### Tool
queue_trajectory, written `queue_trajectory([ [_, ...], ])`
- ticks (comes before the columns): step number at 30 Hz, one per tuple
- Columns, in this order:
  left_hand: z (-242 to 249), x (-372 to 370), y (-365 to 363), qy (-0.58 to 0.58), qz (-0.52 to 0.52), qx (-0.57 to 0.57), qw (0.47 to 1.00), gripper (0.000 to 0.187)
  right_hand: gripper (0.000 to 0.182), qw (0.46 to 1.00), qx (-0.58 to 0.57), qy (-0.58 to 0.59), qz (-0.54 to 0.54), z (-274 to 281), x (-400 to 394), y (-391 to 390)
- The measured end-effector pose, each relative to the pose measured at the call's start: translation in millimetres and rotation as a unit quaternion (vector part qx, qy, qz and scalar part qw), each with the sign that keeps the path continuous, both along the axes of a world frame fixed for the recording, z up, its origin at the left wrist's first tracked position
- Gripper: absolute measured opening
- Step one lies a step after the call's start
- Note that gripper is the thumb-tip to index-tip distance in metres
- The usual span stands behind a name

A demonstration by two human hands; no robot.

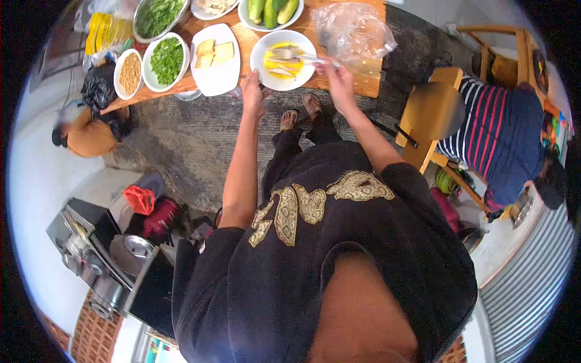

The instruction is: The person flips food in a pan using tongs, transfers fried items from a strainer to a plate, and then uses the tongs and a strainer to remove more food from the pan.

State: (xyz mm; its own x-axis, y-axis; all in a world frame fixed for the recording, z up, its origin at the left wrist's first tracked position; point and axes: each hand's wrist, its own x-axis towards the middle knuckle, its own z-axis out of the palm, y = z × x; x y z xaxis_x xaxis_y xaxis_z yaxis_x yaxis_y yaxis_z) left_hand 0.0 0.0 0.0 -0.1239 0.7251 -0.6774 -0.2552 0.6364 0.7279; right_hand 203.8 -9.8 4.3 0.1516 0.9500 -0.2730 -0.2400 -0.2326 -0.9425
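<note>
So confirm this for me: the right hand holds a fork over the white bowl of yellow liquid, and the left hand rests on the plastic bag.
Not quite. In the head view the left hand rests at the rim of the white bowl, not on the plastic bag, which lies apart on the table's far right. The rest stands: the right hand holds a fork over the yellow liquid.

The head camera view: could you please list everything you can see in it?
Table: one, wooden, top.
Bowl of beaten egg: one, white, front edge.
Fork: one, metal, over that bowl.
Tofu plate: one, white, left of bowl.
Greens bowls: two, far left.
Beans bowl: one, white.
Cucumbers: green, top.
Plastic bag: one, clear.
Seated person: striped top, right.
Left hand: at bowl rim.
Right hand: holds fork.
</note>
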Motion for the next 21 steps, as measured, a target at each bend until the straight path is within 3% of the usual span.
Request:
queue_trajectory([
  [2, 1, 3, -3, -0.036, 0.001, -0.016, 0.999, 0.046, 0.027, 0.999, -0.042, 0.025, -0.010, 1, -11, -2],
  [3, 9, -15, 10, 0.014, 0.034, 0.014, 0.999, 0.043, 0.027, 0.997, -0.021, 0.075, -0.015, -7, -32, 13],
  [5, 8, -4, 1, -0.052, 0.019, 0.070, 0.996, 0.047, 0.019, 0.996, -0.018, 0.054, -0.072, -7, -27, 14],
  [7, 5, 13, -22, -0.114, 0.043, 0.062, 0.991, 0.043, 0.037, 0.996, 0.009, 0.022, -0.081, -6, -15, -7],
  [8, -9, 9, -27, -0.084, 0.075, 0.021, 0.993, 0.042, 0.036, 0.999, 0.000, -0.003, -0.054, -17, -17, -15],
  [9, -3, 15, -37, -0.118, 0.044, 0.037, 0.991, 0.044, 0.033, 0.998, -0.001, 0.010, -0.063, -9, -14, -29],
  [11, -19, 17, -47, -0.075, 0.006, 0.027, 0.997, 0.047, 0.028, 0.990, 0.014, 0.075, -0.115, 31, -14, -62],
  [13, -52, -1, -61, -0.064, -0.101, 0.020, 0.993, 0.049, 0.023, 0.983, 0.027, 0.104, -0.150, -13, -33, -106],
  [14, -77, -13, -66, -0.049, -0.132, 0.015, 0.990, 0.050, 0.023, 0.985, -0.050, 0.069, -0.153, 2, -28, -134],
  [15, -20, 25, -86, -0.003, -0.170, -0.006, 0.985, 0.050, 0.022, 0.978, -0.128, 0.036, -0.157, 19, -21, -167],
  [16, -110, -8, -76, -0.021, -0.181, -0.074, 0.980, 0.052, 0.025, 0.966, -0.117, -0.013, -0.230, 19, -17, -202],
  [17, -110, 3, -98, 0.025, -0.285, -0.002, 0.958, 0.051, 0.028, 0.948, -0.109, -0.059, -0.294, 15, -23, -236],
  [19, -92, 23, -158, 0.109, -0.445, 0.163, 0.874, 0.051, 0.042, 0.900, -0.172, 0.003, -0.402, 11, -42, -288],
  [20, -73, 39, -180, 0.120, -0.520, 0.254, 0.806, 0.049, 0.040, 0.887, -0.193, 0.082, -0.412, 11, -48, -295],
  [21, -34, 68, -212, 0.114, -0.586, 0.353, 0.720, 0.047, 0.039, 0.866, -0.184, 0.264, -0.384, 6, -45, -318],
])
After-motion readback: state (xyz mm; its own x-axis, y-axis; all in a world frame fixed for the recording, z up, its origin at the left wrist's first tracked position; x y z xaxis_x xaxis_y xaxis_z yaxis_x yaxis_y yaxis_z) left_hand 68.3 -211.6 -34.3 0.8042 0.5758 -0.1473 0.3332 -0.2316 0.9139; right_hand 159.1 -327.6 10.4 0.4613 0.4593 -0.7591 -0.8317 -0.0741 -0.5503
